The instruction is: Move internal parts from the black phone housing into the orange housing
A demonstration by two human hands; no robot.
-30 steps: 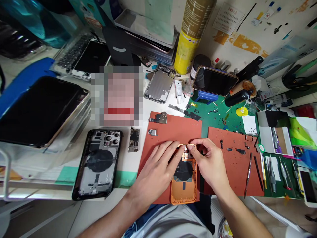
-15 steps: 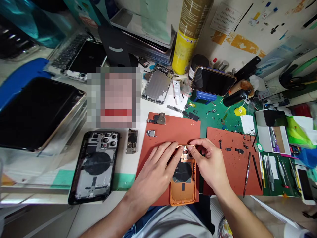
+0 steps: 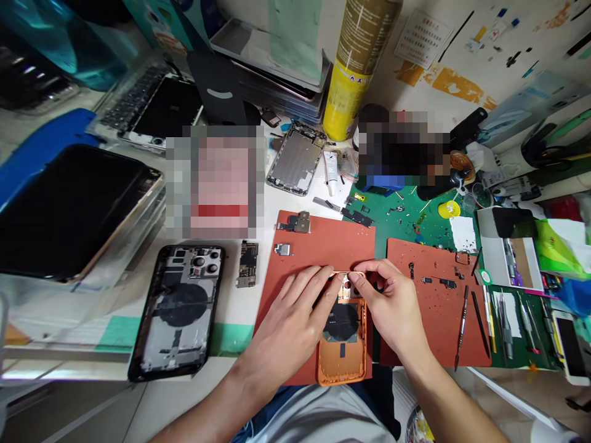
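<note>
An orange phone housing (image 3: 342,360) lies on the red-brown mat (image 3: 289,295), its inside facing up with a dark round pad in the middle. My left hand (image 3: 300,307) grips the housing's upper left side, fingers curled over the top edge near the camera openings. At the upper right corner, my right hand (image 3: 390,301) pinches the frame between thumb and forefinger. Whether a small part sits between the fingertips is hidden. Above my left hand, a camera module (image 3: 301,223) and a smaller metal part (image 3: 282,249) rest on the mat.
A black phone housing (image 3: 184,307) and a logic board (image 3: 248,264) lie to the left. On the right mat (image 3: 425,338) are small parts, tweezers (image 3: 462,326) and a black stick. Screwdrivers (image 3: 526,323) line the far right. A yellow spray can (image 3: 344,98) stands behind.
Both hands keep nearly the same hold on the orange housing. The whole view has shifted very slightly; nothing has visibly been picked up or put down.
</note>
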